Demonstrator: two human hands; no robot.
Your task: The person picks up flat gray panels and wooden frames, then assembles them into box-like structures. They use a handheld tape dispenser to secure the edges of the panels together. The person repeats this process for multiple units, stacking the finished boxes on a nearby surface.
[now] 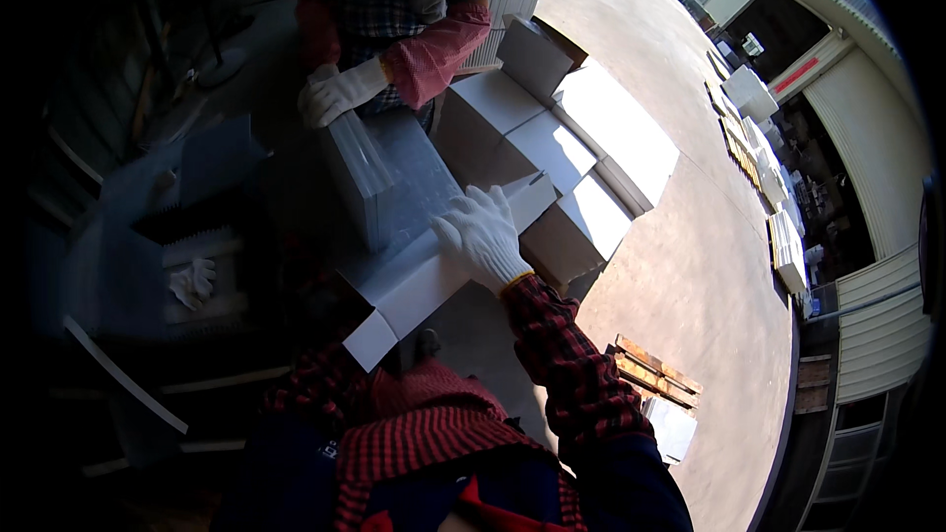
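A white knitted glove covers my right hand (480,234). Its fingers bend over the long side flap of an open white cardboard box (419,298) in front of me, gripping the edge. My left sleeve, in red and black check, runs into deep shadow near the box's left end, and the hand itself is hidden. Across the box, a co-worker's gloved hands (340,94) rest on top of an upright bundle of flat grey panels (357,182). That bundle stands beside a smooth grey surface (419,163).
Closed white cartons (552,150) are stacked just beyond the box, to the right. On the left, a loose white glove (193,283) lies on shadowed stacked pieces. A wooden pallet (655,371) sits on the sunlit concrete, with building fronts (867,158) farther right.
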